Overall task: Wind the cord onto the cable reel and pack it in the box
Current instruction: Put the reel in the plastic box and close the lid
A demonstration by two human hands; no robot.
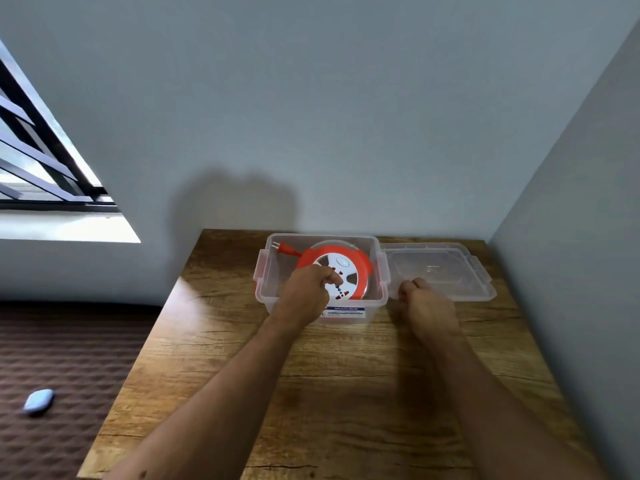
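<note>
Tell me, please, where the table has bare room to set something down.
The near table in front of the box, around both forearms, is bare, as is the strip left of the box. The far edge is crowded: box with reel, lid beside it.

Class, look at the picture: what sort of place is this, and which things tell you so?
Probably a room in a home: a wooden table pushed into a painted corner, a barred window, and a quilted brown mattress beside it.

A home, most likely a bedroom: a wood-grain desk point(346, 393) stands in a corner of plain pale blue-grey walls point(311, 116). At nine o'clock a barred window point(41, 161) lets in daylight, and at eight o'clock lies a brown quilted bed point(69, 358).
</note>
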